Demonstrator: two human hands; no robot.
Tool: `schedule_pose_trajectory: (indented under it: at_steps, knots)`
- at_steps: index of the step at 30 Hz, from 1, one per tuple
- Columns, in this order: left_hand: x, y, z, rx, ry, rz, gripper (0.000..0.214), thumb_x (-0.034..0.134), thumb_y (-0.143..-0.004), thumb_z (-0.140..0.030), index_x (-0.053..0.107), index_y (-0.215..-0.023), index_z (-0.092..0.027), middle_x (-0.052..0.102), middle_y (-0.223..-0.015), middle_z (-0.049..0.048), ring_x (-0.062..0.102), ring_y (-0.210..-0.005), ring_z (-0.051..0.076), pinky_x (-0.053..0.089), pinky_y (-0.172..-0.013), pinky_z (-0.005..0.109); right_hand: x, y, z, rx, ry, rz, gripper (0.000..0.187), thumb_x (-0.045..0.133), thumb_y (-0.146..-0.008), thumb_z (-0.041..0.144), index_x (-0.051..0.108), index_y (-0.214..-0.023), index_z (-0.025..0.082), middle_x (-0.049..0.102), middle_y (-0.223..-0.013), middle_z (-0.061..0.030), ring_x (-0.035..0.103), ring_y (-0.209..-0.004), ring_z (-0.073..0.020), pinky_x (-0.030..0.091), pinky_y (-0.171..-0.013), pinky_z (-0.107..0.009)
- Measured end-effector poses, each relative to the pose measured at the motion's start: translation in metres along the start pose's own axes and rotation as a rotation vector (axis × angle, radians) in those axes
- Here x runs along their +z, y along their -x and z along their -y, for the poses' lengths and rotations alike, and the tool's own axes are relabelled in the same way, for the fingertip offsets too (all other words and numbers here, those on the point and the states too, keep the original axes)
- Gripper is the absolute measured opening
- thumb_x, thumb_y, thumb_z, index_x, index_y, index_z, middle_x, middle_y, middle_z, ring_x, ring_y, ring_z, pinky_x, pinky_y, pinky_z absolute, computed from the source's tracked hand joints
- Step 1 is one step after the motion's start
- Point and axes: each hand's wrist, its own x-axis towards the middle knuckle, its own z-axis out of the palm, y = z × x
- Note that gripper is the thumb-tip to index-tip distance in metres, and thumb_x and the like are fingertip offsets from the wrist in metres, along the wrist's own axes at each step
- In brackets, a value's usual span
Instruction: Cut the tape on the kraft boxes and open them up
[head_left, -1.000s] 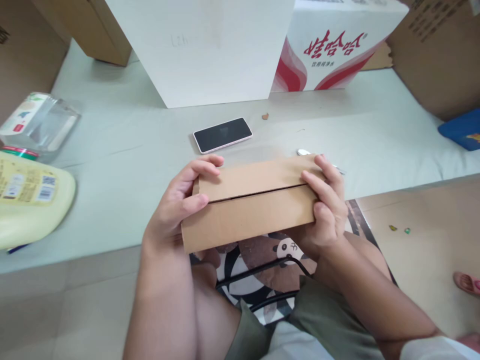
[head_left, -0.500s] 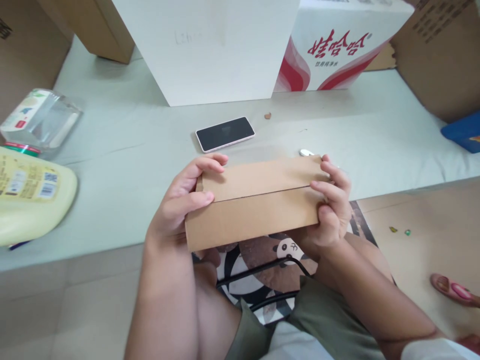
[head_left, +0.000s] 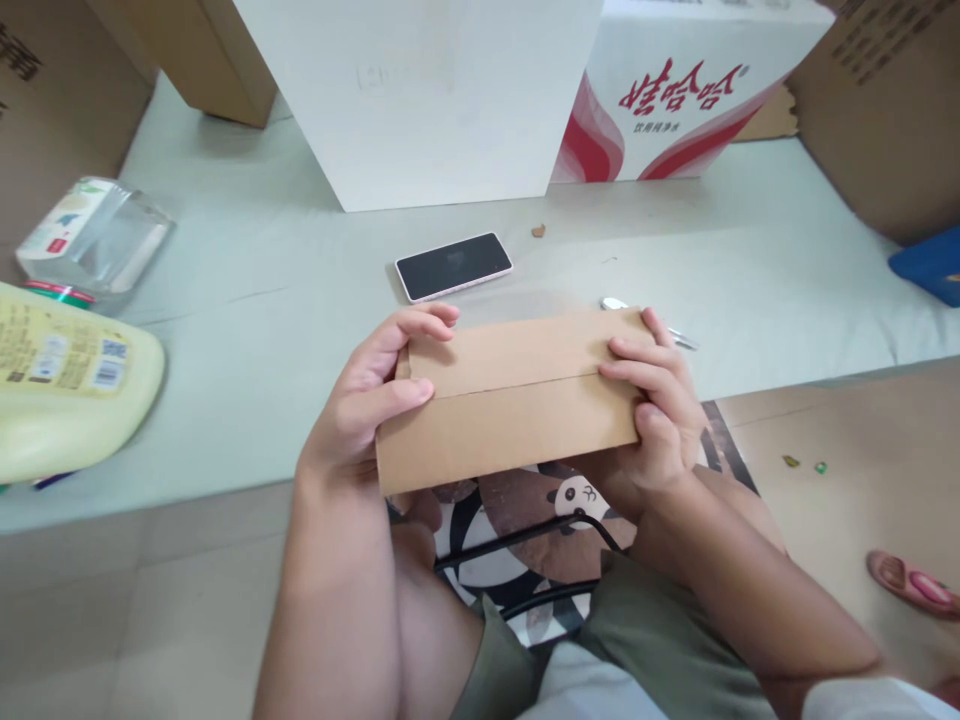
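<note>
Between my two hands is a small brown cardboard box (head_left: pixel 510 415), held above my lap near the front edge of the bed-like surface. A straight seam runs along it between two panels. My left hand (head_left: pixel 375 385) grips its left end, the thumb pressed on the front by the seam and the fingers over the far side. At the right end, my right hand (head_left: pixel 660 400) is closed round the corner, with fingers lying across the panels. A phone (head_left: pixel 454 266) lies flat just beyond the box. Partly hidden behind the box and right fingers is a thin white-and-silver tool (head_left: pixel 681 338).
At the back stand a large white box (head_left: pixel 450 110) and a red-and-white carton (head_left: pixel 660 110). To the left lie a clear plastic bottle (head_left: pixel 112 240) and a yellow jug (head_left: pixel 82 385). A blue object (head_left: pixel 930 262) sits at the right edge. A pink shoe (head_left: pixel 915 582) is on the floor.
The fingers of my right hand have slid a little further left over the box. The two panels meet more closely at the seam. The whole view has shifted slightly.
</note>
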Motion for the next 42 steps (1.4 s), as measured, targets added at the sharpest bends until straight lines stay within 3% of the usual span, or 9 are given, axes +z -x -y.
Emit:
schedule_pose_trajectory:
  at_steps: [7,12,17,22,25,28,30,35,42]
  knots:
    - [-0.012,0.016,-0.004,0.046,-0.267,0.16,0.024,0.078,-0.079,-0.04,0.073,-0.099,-0.028,0.066,-0.137,0.0075,0.061,-0.126,0.034,0.054,-0.098,0.044,-0.007,-0.014,0.003,-0.131,-0.042,0.013,0.036,0.047,-0.094,0.024,0.079,-0.109,0.029,0.076,-0.118,-0.0041,0.067,-0.131,-0.0365,0.038,-0.125,-0.075]
    - [-0.019,0.046,-0.003,0.042,-0.398,0.118,0.028,0.075,-0.085,-0.044,0.074,-0.11,-0.032,0.063,-0.145,0.0086,0.056,-0.137,0.039,0.054,-0.104,0.051,-0.006,-0.016,0.012,-0.051,-0.099,0.084,0.036,0.046,-0.095,0.019,0.079,-0.106,0.029,0.076,-0.121,-0.0047,0.059,-0.144,-0.0366,0.037,-0.127,-0.073]
    - [-0.018,0.078,-0.016,0.079,-0.641,-0.055,0.033,0.074,-0.09,-0.032,0.072,-0.122,-0.039,0.045,-0.166,0.0012,0.042,-0.155,0.04,0.036,-0.126,0.065,0.01,-0.026,0.012,-0.068,-0.244,0.102,0.039,0.043,-0.092,0.014,0.078,-0.105,0.028,0.077,-0.119,-0.0049,0.07,-0.127,-0.03,0.034,-0.131,-0.068]
    - [0.005,0.089,-0.049,0.023,-1.008,-0.097,0.039,0.065,-0.097,-0.038,0.066,-0.135,-0.047,0.046,-0.168,-0.0032,0.04,-0.157,0.038,0.035,-0.127,0.064,0.026,-0.034,0.005,-0.049,-0.306,0.123,0.039,0.044,-0.09,0.012,0.078,-0.102,0.027,0.076,-0.116,-0.0045,0.073,-0.12,-0.0254,0.036,-0.132,-0.061]
    - [0.03,0.08,-0.064,-0.101,-1.297,-0.009,0.049,0.053,-0.1,-0.054,0.06,-0.146,-0.042,0.055,-0.161,0.0062,0.047,-0.151,0.045,0.034,-0.122,0.072,0.029,-0.035,0.002,-0.027,-0.323,0.141,0.036,0.045,-0.093,0.015,0.078,-0.103,0.026,0.075,-0.117,-0.0056,0.066,-0.133,-0.0268,0.034,-0.133,-0.06]
    - [0.055,0.063,-0.065,-0.161,-1.534,0.033,0.084,0.066,-0.083,-0.071,0.05,-0.157,-0.034,0.051,-0.16,0.0183,0.05,-0.142,0.055,0.023,-0.12,0.08,0.028,-0.035,-0.001,-0.034,-0.353,0.178,0.034,0.047,-0.095,0.017,0.077,-0.105,0.027,0.075,-0.12,-0.006,0.063,-0.139,-0.0278,0.031,-0.134,-0.061]
    - [0.065,0.049,-0.059,-0.128,-1.573,0.077,0.105,0.074,-0.073,-0.075,0.042,-0.162,-0.028,0.045,-0.163,0.0233,0.038,-0.149,0.06,0.026,-0.118,0.079,0.024,-0.034,-0.002,-0.044,-0.36,0.188,0.032,0.047,-0.097,0.019,0.077,-0.107,0.027,0.075,-0.12,-0.0062,0.064,-0.136,-0.0272,0.029,-0.134,-0.061]
    - [0.065,0.025,-0.048,-0.103,-1.467,0.13,0.098,0.076,-0.075,-0.071,0.047,-0.158,-0.029,0.044,-0.163,0.019,0.04,-0.146,0.057,0.025,-0.12,0.076,0.005,-0.028,-0.007,0.043,-0.35,0.139,0.032,0.048,-0.103,0.033,0.072,-0.124,0.027,0.061,-0.15,-0.0105,0.053,-0.148,-0.0292,0.041,-0.128,-0.058]
    - [0.042,0.038,-0.071,-0.087,-1.221,-0.012,0.105,0.09,-0.068,-0.063,0.049,-0.158,-0.027,0.049,-0.163,0.0098,0.042,-0.147,0.05,0.025,-0.127,0.067,-0.017,-0.022,-0.027,0.227,-0.336,0.129,0.033,0.049,-0.105,0.039,0.064,-0.133,0.03,0.061,-0.148,-0.01,0.054,-0.146,-0.0271,0.046,-0.124,-0.052]
